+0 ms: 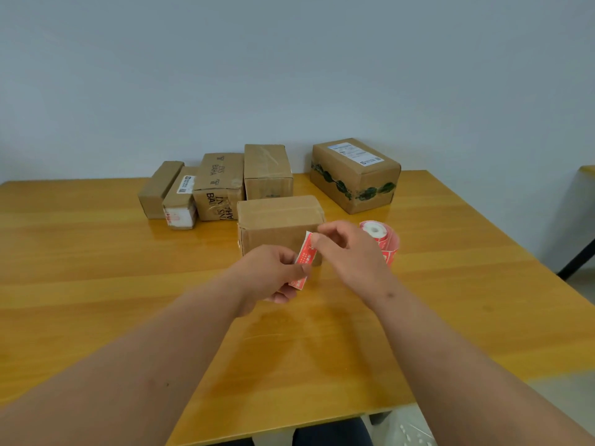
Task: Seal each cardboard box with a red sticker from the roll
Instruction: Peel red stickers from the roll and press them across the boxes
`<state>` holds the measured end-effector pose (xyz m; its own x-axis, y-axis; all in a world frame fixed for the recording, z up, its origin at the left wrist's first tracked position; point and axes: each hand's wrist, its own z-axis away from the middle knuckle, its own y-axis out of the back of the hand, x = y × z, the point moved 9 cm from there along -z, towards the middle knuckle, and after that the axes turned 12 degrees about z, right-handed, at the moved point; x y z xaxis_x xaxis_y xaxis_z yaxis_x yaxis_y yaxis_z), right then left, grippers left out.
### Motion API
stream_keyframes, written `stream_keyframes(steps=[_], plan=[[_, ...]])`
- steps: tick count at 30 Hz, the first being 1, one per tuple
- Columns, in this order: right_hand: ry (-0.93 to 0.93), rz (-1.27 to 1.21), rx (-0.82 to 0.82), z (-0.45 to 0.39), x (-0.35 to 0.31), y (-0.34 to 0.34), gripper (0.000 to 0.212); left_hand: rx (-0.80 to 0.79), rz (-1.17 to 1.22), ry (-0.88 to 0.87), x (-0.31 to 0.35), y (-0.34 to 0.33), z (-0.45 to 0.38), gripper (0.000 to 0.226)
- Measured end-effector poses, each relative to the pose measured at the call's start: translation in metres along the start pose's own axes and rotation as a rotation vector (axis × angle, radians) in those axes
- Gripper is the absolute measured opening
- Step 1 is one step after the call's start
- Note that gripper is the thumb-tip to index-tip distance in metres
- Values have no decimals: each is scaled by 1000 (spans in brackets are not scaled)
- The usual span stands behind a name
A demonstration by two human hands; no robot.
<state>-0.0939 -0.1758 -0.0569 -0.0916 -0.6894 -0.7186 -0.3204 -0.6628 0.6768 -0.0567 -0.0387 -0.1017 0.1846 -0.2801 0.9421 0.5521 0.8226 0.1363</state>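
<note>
Spanning the view beneath both forearms, wooden table [96,246]. Beyond the fingertips, near the wall: big green-taped box [355,175] off to the right, row of four smaller boxes [219,185] to the left. Just behind the fingers, plain cardboard box [278,225], top flaps closed. Right of the right knuckles, partly hidden by them, red sticker roll [381,238] standing on the table. Left hand [273,272] curled, thumb and fingers pinching the lower end of a red sticker [304,260]. Right hand [346,249] pinching the sticker's upper end, remaining fingers loosely bent. Sticker held in front of the box's near face, tilted; contact with the box unclear.
</note>
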Motion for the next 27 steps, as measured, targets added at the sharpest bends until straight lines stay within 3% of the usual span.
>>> stream_keyframes(steps=[4, 9, 16, 21, 27], plan=[[-79, -156, -153, -1, 3, -15, 3, -32, 22, 2, 0, 7, 6, 12], [-169, -333, -242, 1, 9, -30, 6, -47, 183, 27, -6, 21, 9, 9], [-210, -472, -270, 2, 6, -40, 15, -108, 273, 59, -4, 31, 15, 8], [-235, -548, -281, 0, 4, -41, 21, 1, 337, 14, 0, 48, 14, 8], [-233, -648, -290, -1, -2, -42, 21, -20, 416, -54, 10, 54, 17, 24]])
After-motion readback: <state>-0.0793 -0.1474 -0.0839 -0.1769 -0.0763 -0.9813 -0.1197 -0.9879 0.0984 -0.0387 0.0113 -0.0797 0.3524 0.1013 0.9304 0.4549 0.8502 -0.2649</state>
